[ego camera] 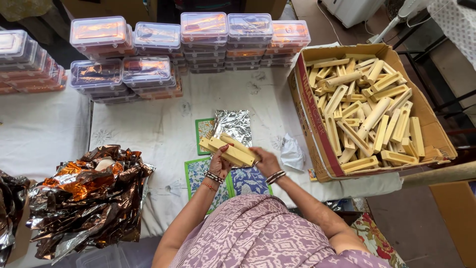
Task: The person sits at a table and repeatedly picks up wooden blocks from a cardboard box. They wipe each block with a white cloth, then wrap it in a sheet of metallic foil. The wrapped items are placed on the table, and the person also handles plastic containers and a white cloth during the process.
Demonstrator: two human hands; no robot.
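My left hand (219,161) and my right hand (264,160) together hold a few pale wooden pieces (229,149) above the white cloth. My left hand grips them from below near their left end. My right hand holds their right end. Just beyond the pieces lies a crinkled sheet of silver foil (234,124). Under my hands rest small patterned cards (198,171) with green and blue borders.
A cardboard box (317,129) full of wooden pieces stands at the right. Stacks of clear plastic boxes (148,59) line the far edge. A heap of brown and orange foil (89,193) lies at the left. A crumpled white wrapper (292,154) sits beside the box.
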